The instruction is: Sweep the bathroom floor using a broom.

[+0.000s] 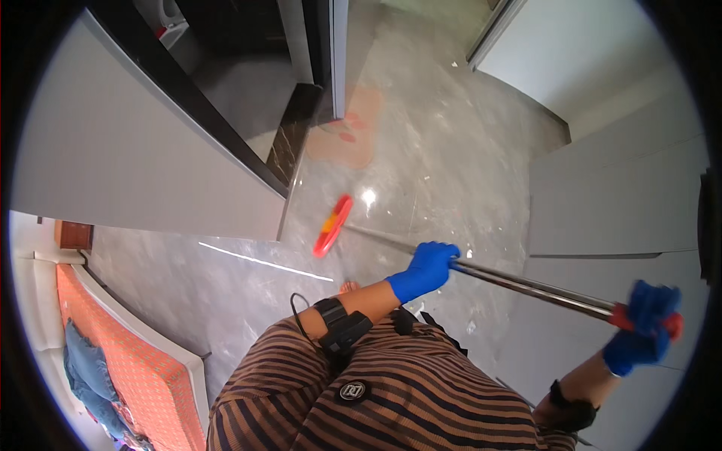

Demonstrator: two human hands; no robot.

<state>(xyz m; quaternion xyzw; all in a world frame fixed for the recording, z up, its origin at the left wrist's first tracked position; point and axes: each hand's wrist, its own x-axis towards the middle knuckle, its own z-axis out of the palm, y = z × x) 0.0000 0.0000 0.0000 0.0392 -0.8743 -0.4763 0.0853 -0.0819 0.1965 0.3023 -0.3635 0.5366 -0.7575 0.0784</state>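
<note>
I hold a long mop with a shiny metal pole (526, 286) and a flat red head (332, 225) that rests on the glossy grey tiled floor (436, 150). My left hand (427, 269), in a blue glove, grips the pole near its middle. My right hand (643, 327), also gloved in blue, is closed around the red grip at the pole's top end. The mop head is blurred. A black band sits on each wrist.
A grey wall corner (150, 165) stands at the left, with a dark doorway and a pale pink mat (347, 129) beyond it. Grey cabinet fronts (617, 203) line the right. A bed with an orange cover (128, 353) and blue cloth lies lower left.
</note>
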